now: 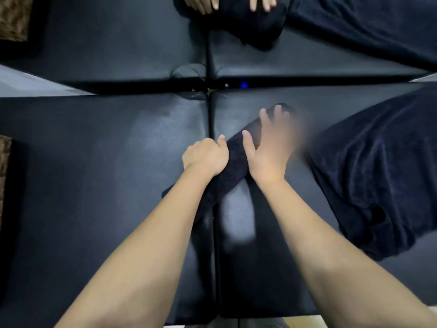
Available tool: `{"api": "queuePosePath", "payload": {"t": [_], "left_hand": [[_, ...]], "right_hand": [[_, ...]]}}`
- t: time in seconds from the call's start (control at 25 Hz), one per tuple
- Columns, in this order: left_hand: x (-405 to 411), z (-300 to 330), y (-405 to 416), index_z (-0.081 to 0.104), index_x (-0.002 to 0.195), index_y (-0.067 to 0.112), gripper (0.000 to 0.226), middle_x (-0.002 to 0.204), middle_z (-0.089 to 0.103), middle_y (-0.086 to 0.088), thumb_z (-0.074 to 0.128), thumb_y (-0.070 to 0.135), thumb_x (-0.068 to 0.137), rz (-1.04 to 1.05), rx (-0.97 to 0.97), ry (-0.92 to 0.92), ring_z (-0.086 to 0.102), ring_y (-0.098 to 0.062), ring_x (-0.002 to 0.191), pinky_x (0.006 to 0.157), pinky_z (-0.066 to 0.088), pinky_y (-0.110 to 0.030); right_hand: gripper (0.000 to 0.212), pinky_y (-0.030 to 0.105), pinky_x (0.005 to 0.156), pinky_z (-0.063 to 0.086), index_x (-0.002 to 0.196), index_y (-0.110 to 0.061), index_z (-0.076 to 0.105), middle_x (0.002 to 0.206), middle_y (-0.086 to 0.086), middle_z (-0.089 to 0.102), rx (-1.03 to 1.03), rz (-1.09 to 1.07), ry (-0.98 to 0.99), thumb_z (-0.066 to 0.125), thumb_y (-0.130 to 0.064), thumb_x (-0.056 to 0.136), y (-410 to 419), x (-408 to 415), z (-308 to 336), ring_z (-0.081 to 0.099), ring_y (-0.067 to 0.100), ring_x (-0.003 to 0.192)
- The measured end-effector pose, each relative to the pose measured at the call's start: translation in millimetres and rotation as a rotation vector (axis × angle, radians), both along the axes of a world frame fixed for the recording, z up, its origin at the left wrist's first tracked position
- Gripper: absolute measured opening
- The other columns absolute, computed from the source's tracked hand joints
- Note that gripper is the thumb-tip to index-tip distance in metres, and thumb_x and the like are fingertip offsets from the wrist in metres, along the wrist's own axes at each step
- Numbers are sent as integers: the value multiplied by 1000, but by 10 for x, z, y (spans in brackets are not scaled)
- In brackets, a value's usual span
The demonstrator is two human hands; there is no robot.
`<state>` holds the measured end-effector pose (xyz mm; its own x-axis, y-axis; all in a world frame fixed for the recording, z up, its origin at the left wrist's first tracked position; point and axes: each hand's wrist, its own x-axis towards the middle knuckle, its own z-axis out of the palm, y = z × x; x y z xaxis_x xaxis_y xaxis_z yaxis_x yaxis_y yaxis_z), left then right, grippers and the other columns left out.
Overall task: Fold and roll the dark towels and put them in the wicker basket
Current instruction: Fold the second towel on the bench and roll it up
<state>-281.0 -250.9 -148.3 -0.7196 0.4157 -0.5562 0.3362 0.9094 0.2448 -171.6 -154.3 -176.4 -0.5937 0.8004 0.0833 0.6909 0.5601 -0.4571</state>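
A dark towel (233, 165), folded into a long narrow strip, lies slanted across the middle of the black padded table (106, 174). My left hand (205, 157) is closed around the strip near its middle. My right hand (272, 147) lies over the strip's far end with fingers spread, thumb on the cloth; its outer edge is blurred. A wicker basket (4, 171) shows only as a brown woven edge at the far left.
A heap of loose dark towels (378, 174) lies on the right. Across a gap, on a second black table (118, 43), another person's hands (201, 2) rest on a dark towel (255, 22). Another woven basket (14, 17) sits top left.
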Motion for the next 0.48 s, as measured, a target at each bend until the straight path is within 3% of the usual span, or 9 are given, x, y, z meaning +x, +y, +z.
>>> {"api": "queuePosePath", "payload": {"t": [0.12,0.2,0.24,0.32,0.4,0.48], "left_hand": [[200,25,-66,69,109,21,78,118,65,-6,10,71,97,46,95,-56,58,-32,111,91,46,-44],[294,71,-50,66,113,22,78,124,57,-4,12,75,95,40,144,-52,51,-29,119,98,44,-47],[323,85,-47,64,113,20,77,125,55,-5,13,75,95,39,158,-47,50,-29,119,99,44,-48],[379,98,-50,59,104,20,72,117,59,-6,14,75,95,54,169,-56,55,-31,111,96,46,-49],[403,89,-57,54,94,22,66,107,64,-5,14,74,96,57,160,-67,58,-31,101,90,48,-46],[397,93,-63,53,92,23,65,107,65,-3,13,73,97,54,147,-85,57,-28,99,86,45,-43]], "right_hand": [[76,47,123,8,161,-26,19,171,0,0,-351,-175,228,46,-59,98,-195,101,19,-5,26,156],[75,23,119,-2,162,-27,15,171,-1,-8,-475,-225,371,49,-52,101,-308,129,49,-2,23,156],[74,18,116,0,162,-25,14,170,0,-10,-501,-249,419,51,-47,102,-358,124,62,3,17,155],[78,28,121,9,162,-27,10,170,3,-4,-610,-357,516,58,-41,101,-457,118,114,9,12,153],[88,43,123,24,159,-38,8,165,4,11,-819,-550,588,65,-51,94,-543,115,165,19,18,151],[94,40,118,33,157,-43,11,163,0,21,-1031,-655,599,69,-63,85,-559,167,210,31,15,146]]}}
